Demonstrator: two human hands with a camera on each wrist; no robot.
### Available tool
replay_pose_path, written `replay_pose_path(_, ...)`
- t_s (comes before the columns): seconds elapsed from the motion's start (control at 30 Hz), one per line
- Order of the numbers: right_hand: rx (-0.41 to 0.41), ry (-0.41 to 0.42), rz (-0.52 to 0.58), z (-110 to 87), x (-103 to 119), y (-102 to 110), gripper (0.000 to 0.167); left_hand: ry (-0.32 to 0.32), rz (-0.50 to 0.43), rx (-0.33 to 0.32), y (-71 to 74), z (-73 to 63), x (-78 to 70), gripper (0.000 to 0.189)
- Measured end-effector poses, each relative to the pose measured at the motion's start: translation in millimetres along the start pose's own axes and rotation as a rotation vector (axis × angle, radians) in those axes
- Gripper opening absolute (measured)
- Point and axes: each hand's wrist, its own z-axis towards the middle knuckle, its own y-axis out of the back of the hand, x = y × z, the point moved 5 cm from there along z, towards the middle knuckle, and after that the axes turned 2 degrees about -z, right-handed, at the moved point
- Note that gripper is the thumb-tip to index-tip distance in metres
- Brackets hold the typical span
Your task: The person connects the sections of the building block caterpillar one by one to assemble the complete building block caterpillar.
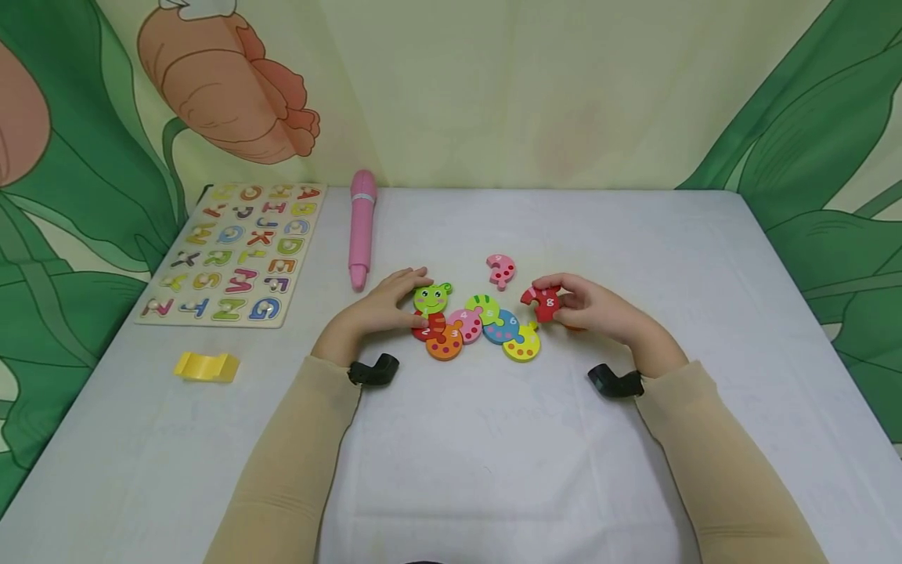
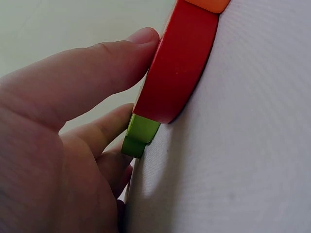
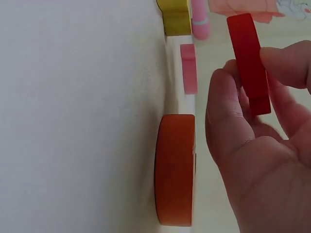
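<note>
My right hand [image 1: 599, 309] pinches a red wooden puzzle piece [image 1: 546, 305] marked 8 between thumb and fingers. In the right wrist view this piece is held above the table. My left hand [image 1: 384, 301] rests beside a caterpillar puzzle, its thumb touching the red piece [image 2: 180, 63] marked 2 and its fingers by the green smiling head [image 1: 431, 298]. Orange, pink, green, blue and yellow pieces [image 1: 521, 345] follow in a joined chain. A loose pink piece [image 1: 501, 270] lies behind it. Under the right hand, an orange piece [image 3: 175, 170] is mostly hidden in the head view.
An alphabet peg board [image 1: 232, 258] lies at the back left, with a pink pen-shaped stick [image 1: 362, 227] to its right. In front of the board sits a yellow block [image 1: 207, 367] with a curved top. A printed cloth backdrop [image 1: 535, 94] rises behind the white table [image 1: 493, 462].
</note>
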Motion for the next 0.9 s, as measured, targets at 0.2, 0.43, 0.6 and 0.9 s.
replay_pose_path(0.2,0.010,0.005,-0.118,-3.3,-2,-3,0.042,0.001,0.003,0.001,0.5,0.3,1.8,0.067)
replay_pose_path(0.43,0.037,-0.030,-0.272,-4.9,1,-8,0.044,0.002,-0.004,0.001,0.9,-0.4,0.5,0.068)
replay_pose_path(0.6,0.043,-0.033,-0.346,-7.7,8,-10,0.048,0.005,-0.008,0.000,0.7,-0.9,-0.3,0.068)
replay_pose_path(0.9,0.015,-0.021,-0.466,-8.0,12,-13,0.051,0.014,-0.006,-0.002,0.4,-0.6,-0.5,0.067)
